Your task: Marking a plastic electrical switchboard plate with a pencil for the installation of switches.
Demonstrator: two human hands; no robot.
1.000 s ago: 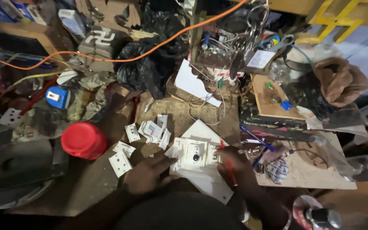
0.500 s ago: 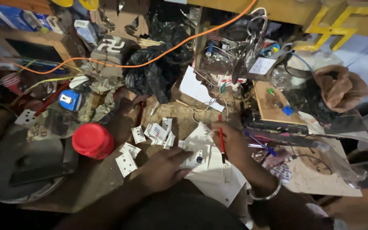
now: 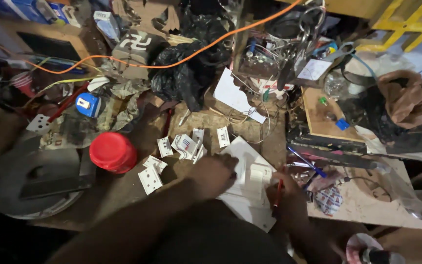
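Pressing down flat, the left hand (image 3: 214,174) lies spread on a white plastic switch plate (image 3: 256,177), a smooth rectangular piece that rests on a sheet of white paper (image 3: 242,205) on the worn wooden tabletop (image 3: 123,195). The right hand (image 3: 285,195) sits just beside the plate's right edge, its fingers clamped on a slim red-handled tool (image 3: 279,188) held nearly upright; its tip is hidden, so whether it touches the plate cannot be told. The two hands are apart, with the plate between them.

Just beyond the left hand lie several small white socket faces (image 3: 186,145), glossy and square-cornered, and two more (image 3: 150,173) lie to its left. Farther left stands a round red plastic lid (image 3: 113,152), matte and ribbed at the rim, beside a dull grey metal disc (image 3: 30,186). Well beyond both hands, a crumpled black plastic bag (image 3: 184,73) lies under a thin orange cable (image 3: 196,51) that runs across the clutter. To the right of the right hand lies a blue pen (image 3: 306,163) on a pale wooden board (image 3: 367,205).
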